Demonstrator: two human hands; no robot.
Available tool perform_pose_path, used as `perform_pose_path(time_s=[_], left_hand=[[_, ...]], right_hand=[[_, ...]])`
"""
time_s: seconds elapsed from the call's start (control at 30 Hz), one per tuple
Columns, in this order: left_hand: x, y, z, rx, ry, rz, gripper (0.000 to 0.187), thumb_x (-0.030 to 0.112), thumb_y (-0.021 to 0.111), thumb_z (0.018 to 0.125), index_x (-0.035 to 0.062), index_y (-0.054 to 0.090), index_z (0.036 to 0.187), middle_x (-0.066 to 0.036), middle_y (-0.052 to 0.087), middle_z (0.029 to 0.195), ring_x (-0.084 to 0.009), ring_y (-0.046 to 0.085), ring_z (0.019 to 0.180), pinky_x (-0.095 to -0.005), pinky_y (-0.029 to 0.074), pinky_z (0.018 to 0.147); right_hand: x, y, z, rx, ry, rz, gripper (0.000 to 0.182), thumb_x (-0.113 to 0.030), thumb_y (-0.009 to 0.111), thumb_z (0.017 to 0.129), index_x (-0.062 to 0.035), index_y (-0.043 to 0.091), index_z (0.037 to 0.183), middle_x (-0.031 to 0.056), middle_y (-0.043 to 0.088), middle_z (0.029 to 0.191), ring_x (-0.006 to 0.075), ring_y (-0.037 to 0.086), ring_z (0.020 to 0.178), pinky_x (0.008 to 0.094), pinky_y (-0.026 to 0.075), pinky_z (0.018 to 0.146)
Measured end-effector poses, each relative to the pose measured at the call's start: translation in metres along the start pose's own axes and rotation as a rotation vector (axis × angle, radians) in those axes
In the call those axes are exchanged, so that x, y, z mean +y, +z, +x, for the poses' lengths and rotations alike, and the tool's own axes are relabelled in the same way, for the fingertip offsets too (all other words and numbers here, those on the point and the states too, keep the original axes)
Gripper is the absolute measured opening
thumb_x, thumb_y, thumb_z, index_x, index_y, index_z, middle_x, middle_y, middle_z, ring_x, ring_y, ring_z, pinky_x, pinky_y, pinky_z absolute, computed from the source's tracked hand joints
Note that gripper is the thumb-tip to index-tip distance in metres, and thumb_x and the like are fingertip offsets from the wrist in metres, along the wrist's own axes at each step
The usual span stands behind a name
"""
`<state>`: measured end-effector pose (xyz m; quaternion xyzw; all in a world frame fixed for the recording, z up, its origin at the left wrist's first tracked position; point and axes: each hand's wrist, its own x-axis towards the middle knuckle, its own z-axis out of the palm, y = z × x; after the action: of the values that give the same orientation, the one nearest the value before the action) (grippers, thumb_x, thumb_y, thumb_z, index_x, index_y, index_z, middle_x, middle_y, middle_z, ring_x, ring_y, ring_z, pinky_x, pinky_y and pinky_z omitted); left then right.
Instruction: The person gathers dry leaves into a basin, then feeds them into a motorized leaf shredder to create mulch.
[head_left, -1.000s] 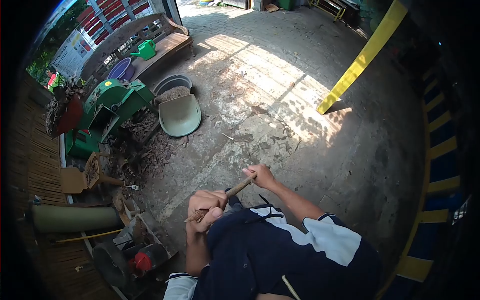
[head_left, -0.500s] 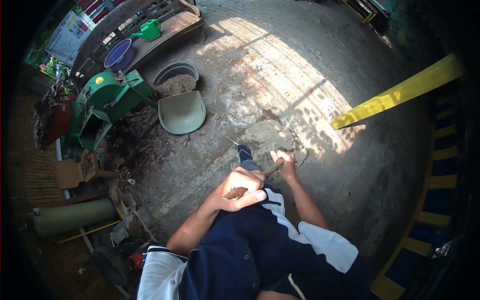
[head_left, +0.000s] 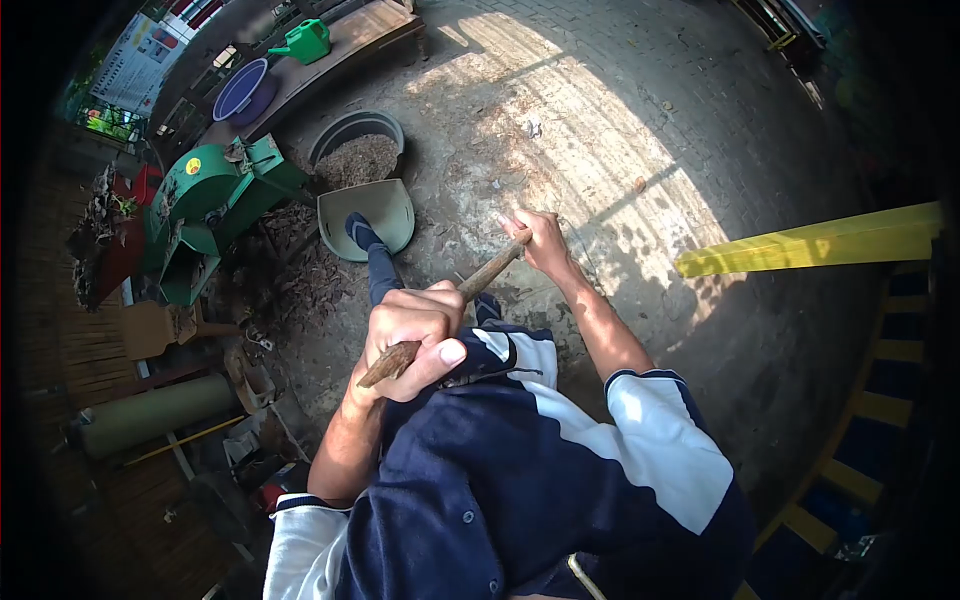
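A rough brown wooden stick [head_left: 490, 277] slants across the front of my body. My left hand [head_left: 412, 335] is wrapped round its lower part, with the stick's thick end sticking out past the thumb. Higher up and to the right, my right hand [head_left: 540, 243] grips the other end. One of my feet, in a dark sandal [head_left: 359, 230], is over the pale green plastic scoop-like tray [head_left: 393, 212]. Behind that tray stands a dark round tub [head_left: 402, 140] holding brown chopped material [head_left: 355, 162].
A green machine [head_left: 200, 190] with dry leaves around it stands at the left. Behind it a bench [head_left: 365, 35] carries a purple basin [head_left: 240, 95] and a green watering can [head_left: 305, 42]. A yellow post [head_left: 810, 245] juts in from the right.
Both hands have moved up and left with the stick, now further apart, showing more of it between them. One foot has come forward over the green tray.
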<state>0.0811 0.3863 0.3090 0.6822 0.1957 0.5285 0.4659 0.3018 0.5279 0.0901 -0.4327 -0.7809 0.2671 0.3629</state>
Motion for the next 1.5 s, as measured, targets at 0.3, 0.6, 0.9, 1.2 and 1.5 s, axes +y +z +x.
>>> perform_pose_path(time_s=[0.3,0.6,0.9,1.2,1.5], left_hand=[[-0.031,-0.034,0.002,0.231,-0.001,-0.109,0.044,0.012,0.067,0.086,0.0088,0.033,0.058,-0.004,0.042,0.054,-0.0198,0.041,0.051,-0.037,0.036,0.059],[-0.045,-0.1,0.031,0.284,-0.076,-0.217,0.043,0.013,0.064,0.089,0.0074,0.034,0.058,-0.004,0.04,0.054,-0.0188,0.036,0.053,-0.0362,0.032,0.057],[-0.047,-0.179,0.006,0.242,-0.064,-0.058,0.044,0.024,0.067,0.091,0.0033,0.043,0.061,-0.009,0.049,0.063,-0.0262,0.05,0.064,-0.0389,0.043,0.069],[0.013,-0.288,-0.086,0.244,-0.572,0.467,0.04,0.02,0.074,0.087,-0.0029,0.065,0.119,-0.014,0.067,0.102,-0.0226,0.062,0.084,-0.0338,0.048,0.078],[0.01,-0.319,-0.173,0.685,-1.226,-0.403,0.044,0.025,0.055,0.104,-0.0032,0.051,0.137,-0.009,0.064,0.087,-0.0152,0.061,0.067,-0.0288,0.053,0.06]], right_hand=[[0.014,0.001,0.042,-0.115,0.016,-0.153,0.041,-0.027,0.07,0.095,-0.0026,0.053,0.066,0.0183,0.054,0.06,0.0376,0.055,0.055,0.0447,0.042,0.054],[0.004,0.016,0.082,-0.072,0.02,-0.09,0.046,-0.023,0.069,0.096,-0.0006,0.044,0.064,0.0169,0.037,0.056,0.0297,0.037,0.052,0.042,0.035,0.053],[-0.003,0.1,0.132,-0.214,0.042,-0.021,0.047,-0.027,0.069,0.096,0.0007,0.047,0.066,0.0186,0.044,0.059,0.0344,0.046,0.055,0.0455,0.038,0.056],[-0.033,0.197,0.232,-0.165,-0.204,-0.111,0.037,-0.027,0.07,0.094,-0.0058,0.052,0.069,0.0137,0.055,0.065,0.0356,0.057,0.064,0.0456,0.043,0.063],[-0.05,0.304,0.326,-0.516,-0.674,-0.178,0.021,-0.027,0.068,0.092,-0.0124,0.061,0.078,0.0022,0.062,0.075,0.0227,0.063,0.084,0.0397,0.044,0.079]])
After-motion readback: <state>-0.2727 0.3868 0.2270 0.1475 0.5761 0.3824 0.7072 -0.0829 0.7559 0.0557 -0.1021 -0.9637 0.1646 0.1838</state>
